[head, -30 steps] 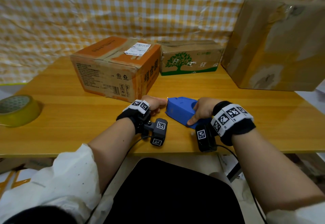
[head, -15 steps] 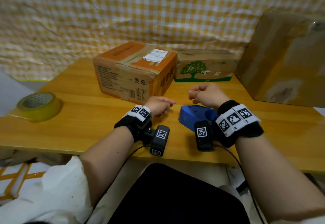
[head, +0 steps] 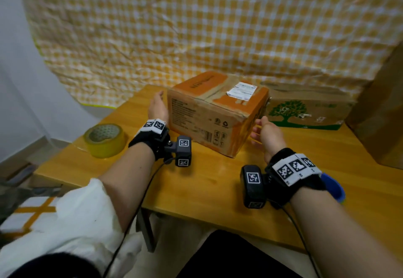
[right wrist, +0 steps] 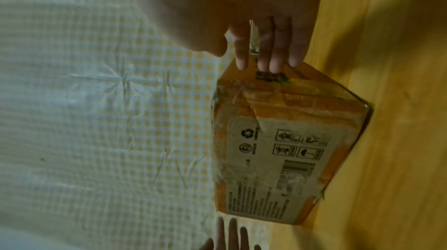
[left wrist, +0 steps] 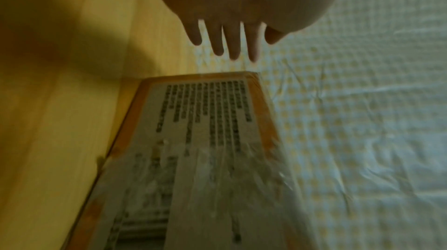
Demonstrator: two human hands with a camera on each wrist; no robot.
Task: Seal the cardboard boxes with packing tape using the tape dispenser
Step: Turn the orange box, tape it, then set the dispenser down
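While both hands flank the orange cardboard box (head: pixel 214 112) on the tabletop (head: pixel 207 181), neither grips it. Left hand (head: pixel 157 107) sits beside the box's left face, fingers (left wrist: pixel 232 43) straight and spread, holding nothing. Right hand (head: pixel 269 137) is near the right face, fingers (right wrist: pixel 271 51) extended, empty; contact unclear. Blue tape dispenser (head: pixel 333 187) lies at the tabletop's near edge, partly hidden behind the right wrist. Yellowish tape roll (head: pixel 105 140) rests left of the box. Tree-printed box (head: pixel 305 112) stands behind.
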